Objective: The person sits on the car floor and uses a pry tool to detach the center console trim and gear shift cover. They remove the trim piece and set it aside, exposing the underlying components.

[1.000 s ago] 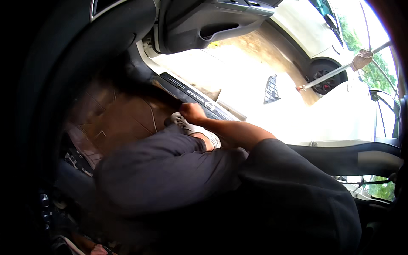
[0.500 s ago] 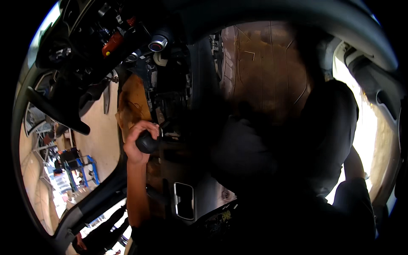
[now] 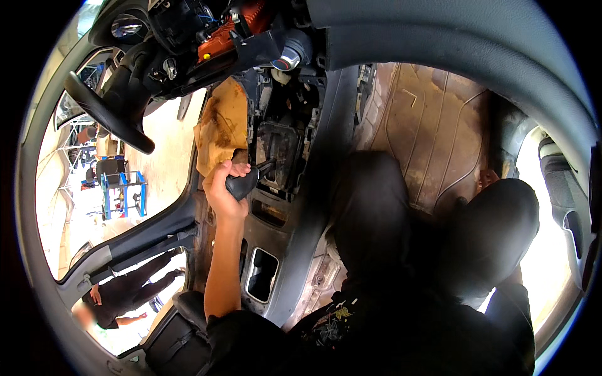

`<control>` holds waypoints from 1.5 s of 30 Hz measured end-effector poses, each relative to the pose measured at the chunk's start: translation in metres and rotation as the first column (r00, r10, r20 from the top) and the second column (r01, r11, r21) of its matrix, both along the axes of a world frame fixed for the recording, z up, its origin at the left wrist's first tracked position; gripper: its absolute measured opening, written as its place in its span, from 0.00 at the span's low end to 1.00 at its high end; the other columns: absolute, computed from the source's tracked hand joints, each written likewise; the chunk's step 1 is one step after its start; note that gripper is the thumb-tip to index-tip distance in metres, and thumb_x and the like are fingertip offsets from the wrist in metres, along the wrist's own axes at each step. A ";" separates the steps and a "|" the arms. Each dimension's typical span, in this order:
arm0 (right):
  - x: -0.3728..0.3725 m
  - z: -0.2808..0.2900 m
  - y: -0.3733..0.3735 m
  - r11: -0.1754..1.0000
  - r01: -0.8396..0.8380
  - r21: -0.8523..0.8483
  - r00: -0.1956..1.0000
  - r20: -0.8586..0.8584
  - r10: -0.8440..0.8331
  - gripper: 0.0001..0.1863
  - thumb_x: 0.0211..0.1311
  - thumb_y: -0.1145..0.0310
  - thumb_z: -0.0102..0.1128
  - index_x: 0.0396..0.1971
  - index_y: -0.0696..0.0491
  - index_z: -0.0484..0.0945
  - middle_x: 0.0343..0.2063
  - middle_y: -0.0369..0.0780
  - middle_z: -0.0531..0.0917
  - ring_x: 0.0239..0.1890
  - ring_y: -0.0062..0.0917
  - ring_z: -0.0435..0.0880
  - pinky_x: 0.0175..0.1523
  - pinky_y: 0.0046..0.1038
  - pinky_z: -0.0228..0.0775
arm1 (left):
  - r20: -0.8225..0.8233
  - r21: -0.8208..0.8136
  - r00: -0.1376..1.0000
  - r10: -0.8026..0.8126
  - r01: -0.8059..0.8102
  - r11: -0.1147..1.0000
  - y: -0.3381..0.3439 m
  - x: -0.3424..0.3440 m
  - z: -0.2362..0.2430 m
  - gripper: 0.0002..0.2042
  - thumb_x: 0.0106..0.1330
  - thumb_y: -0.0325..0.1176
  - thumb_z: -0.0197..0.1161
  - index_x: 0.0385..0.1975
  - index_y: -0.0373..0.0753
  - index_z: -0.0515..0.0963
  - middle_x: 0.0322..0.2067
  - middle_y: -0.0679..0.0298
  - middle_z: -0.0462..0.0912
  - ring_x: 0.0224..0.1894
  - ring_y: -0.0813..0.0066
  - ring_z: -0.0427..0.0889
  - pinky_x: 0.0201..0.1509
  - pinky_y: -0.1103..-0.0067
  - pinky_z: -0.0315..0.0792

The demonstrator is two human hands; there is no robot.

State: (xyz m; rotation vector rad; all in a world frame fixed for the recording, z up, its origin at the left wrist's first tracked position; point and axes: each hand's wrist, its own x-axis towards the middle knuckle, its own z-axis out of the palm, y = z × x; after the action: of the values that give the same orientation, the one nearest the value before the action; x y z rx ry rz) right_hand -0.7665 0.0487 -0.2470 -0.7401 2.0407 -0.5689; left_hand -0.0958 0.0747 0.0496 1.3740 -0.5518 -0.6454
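My left hand (image 3: 226,188) is closed around a black gear lever knob (image 3: 243,183) above the opened centre console (image 3: 276,241). Beside my right knee, my right hand (image 3: 488,178) is mostly hidden; its visible fingertips look curled by the edge of the brown, stained footwell floor (image 3: 423,131), and whatever they grip is hidden. The exposed lever mechanism (image 3: 279,153) sits just forward of my left hand, beside a yellowed floor covering (image 3: 219,125).
A steering wheel (image 3: 110,113) and partly dismantled dashboard (image 3: 182,31) are ahead on the left. An open door (image 3: 561,175) is at my right. Outside the left side are a blue-framed stand (image 3: 122,188) and a person in dark clothes (image 3: 125,291).
My view has swung from the right doorway to the cabin interior and brightened. My left hand, out of sight one second ago, has stayed on the knob since half a second ago.
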 end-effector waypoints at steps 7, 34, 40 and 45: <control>-0.007 0.002 -0.003 1.000 -0.014 0.010 1.000 0.002 0.014 0.24 0.64 0.51 0.55 0.50 0.55 0.78 0.45 0.47 0.83 0.47 0.35 0.82 0.51 0.38 0.74 | -0.029 0.079 0.999 0.015 -0.013 0.997 -0.013 0.001 0.001 0.11 0.62 0.33 0.58 0.19 0.37 0.71 0.22 0.58 0.75 0.32 0.64 0.77 0.48 0.66 0.72; -0.009 0.008 -0.019 0.997 -0.082 -0.011 0.997 0.000 0.082 0.29 0.68 0.44 0.49 0.56 0.54 0.74 0.48 0.44 0.81 0.50 0.31 0.80 0.54 0.37 0.73 | 0.093 0.008 0.995 0.047 -0.048 0.999 -0.017 -0.003 -0.003 0.11 0.61 0.30 0.56 0.18 0.32 0.71 0.22 0.56 0.74 0.28 0.62 0.75 0.44 0.65 0.73; 0.000 0.008 -0.027 0.993 -0.115 -0.011 0.993 0.005 0.115 0.31 0.69 0.43 0.48 0.57 0.54 0.73 0.49 0.43 0.80 0.51 0.30 0.79 0.55 0.37 0.72 | 0.128 -0.034 0.992 -0.006 0.011 0.999 -0.010 0.008 0.000 0.10 0.61 0.28 0.55 0.19 0.31 0.72 0.22 0.54 0.75 0.28 0.61 0.76 0.43 0.65 0.74; 0.001 0.006 -0.005 0.996 -0.089 -0.022 0.996 0.025 0.090 0.32 0.70 0.41 0.47 0.58 0.54 0.73 0.50 0.43 0.80 0.51 0.30 0.79 0.55 0.37 0.72 | 0.116 -0.089 0.991 -0.071 0.081 0.993 -0.022 0.010 -0.004 0.08 0.59 0.24 0.55 0.20 0.28 0.76 0.23 0.53 0.80 0.28 0.64 0.80 0.40 0.71 0.75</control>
State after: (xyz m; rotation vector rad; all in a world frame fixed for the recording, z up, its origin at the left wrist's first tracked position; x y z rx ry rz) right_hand -0.7654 0.0434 -0.2407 -0.8278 1.9694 -0.5460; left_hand -0.0861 0.0525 0.0460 1.3114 -0.7197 -0.5982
